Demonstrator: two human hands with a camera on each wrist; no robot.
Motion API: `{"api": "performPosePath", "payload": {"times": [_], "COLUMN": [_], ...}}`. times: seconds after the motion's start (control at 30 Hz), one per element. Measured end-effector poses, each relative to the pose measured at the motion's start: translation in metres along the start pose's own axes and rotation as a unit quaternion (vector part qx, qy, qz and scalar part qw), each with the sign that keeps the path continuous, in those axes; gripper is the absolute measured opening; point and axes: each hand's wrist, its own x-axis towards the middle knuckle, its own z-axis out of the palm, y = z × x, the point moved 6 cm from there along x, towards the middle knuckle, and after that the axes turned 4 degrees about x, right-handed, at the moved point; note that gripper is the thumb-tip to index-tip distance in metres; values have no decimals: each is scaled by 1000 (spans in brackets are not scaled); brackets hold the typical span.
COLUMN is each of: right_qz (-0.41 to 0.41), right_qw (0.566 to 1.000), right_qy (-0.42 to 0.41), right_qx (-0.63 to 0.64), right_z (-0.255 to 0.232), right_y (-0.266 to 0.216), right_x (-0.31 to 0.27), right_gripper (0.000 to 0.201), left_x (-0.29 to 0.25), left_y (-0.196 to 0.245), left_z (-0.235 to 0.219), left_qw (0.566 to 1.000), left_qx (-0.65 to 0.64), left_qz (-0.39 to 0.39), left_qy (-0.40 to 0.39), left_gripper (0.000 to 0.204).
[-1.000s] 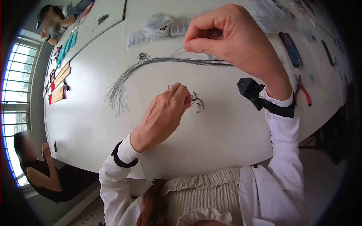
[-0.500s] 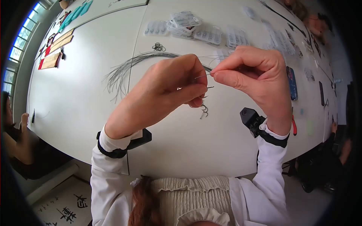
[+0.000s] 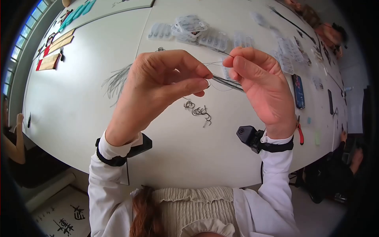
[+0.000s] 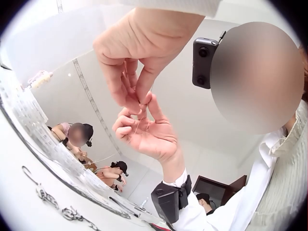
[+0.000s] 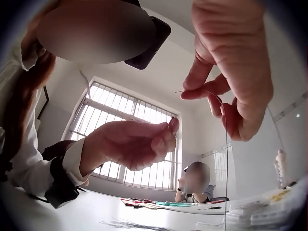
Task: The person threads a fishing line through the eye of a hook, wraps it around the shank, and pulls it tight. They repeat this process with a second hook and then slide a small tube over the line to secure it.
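Note:
My left hand pinches a small dark fish hook between thumb and index fingertips; most of it is hidden. Level with it, my right hand pinches a thin grey line between thumb and forefinger. In the right wrist view a long stretch of the line hangs from that hand, and a short end sticks out past its fingertips. Below the hands, several dark fish hooks lie in a small pile on the white table. A bundle of grey lines lies behind both hands.
Clear plastic boxes are stacked at the back. To the right lie a dark blue phone-like object and red-handled pliers. Wooden pieces lie far left. Other people sit around the table.
My left hand has risen from the hook pile with a hook, and my right hand has come down towards it with the line. Half a second ago the fingertips were closer together.

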Motion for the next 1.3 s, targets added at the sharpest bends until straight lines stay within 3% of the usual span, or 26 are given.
{"api": "performPosePath", "payload": {"times": [0.03, 0.2, 0.33, 0.4, 0.5, 0.67, 0.73, 0.87, 1.1, 1.13, 1.17, 1.23, 1.3], "right_qz": [33, 28, 19, 42, -88, -50, -30, -19, -29, -29, -40, -51, -76], "right_qw": [998, 999, 999, 998, 989, 994, 996, 996, 984, 984, 977, 969, 878], "right_qy": [4, -14, -41, -10, 44, 28, 27, -15, -2, -3, 14, 31, -69], "right_qx": [50, 13, -24, -34, -114, -92, -80, -88, -175, -175, -207, -239, -468], "right_z": [0, 17, 31, 29, 22, 14, 10, 9, 11, 11, 10, 8, 20], "right_y": [6, 4, 13, 14, -1, 7, 8, 6, -3, -3, -5, -10, -15], "right_x": [0, -7, -10, -10, -8, -3, -2, -1, -3, -3, -3, -4, -5], "right_gripper": [13, 12, 13, 11, 10, 11, 11, 11, 11, 11, 10, 10, 8], "left_x": [0, -1, -2, -4, -4, -2, -1, -2, -2, -2, -1, 0, 2], "left_y": [0, 3, -11, -18, -16, -19, -19, -16, -15, -13, -11, -11, -14], "left_z": [0, -12, -9, 0, 6, 8, 5, 3, 0, 0, -1, -6, -9], "left_qw": [1000, 997, 992, 984, 985, 970, 986, 991, 993, 996, 998, 998, 997], "left_qx": [0, -20, -86, -168, -158, -214, -127, -79, -57, -57, -56, -55, -54], "left_qz": [0, 40, -2, -54, -75, -103, -100, -103, -97, -62, -27, -40, -52], "left_qy": [0, 68, 88, 39, 4, -53, -32, -23, -22, -13, -5, 6, 19], "left_gripper": [5, 6, 5, 6, 7, 7, 9, 11, 12, 12, 12, 12, 12]}}
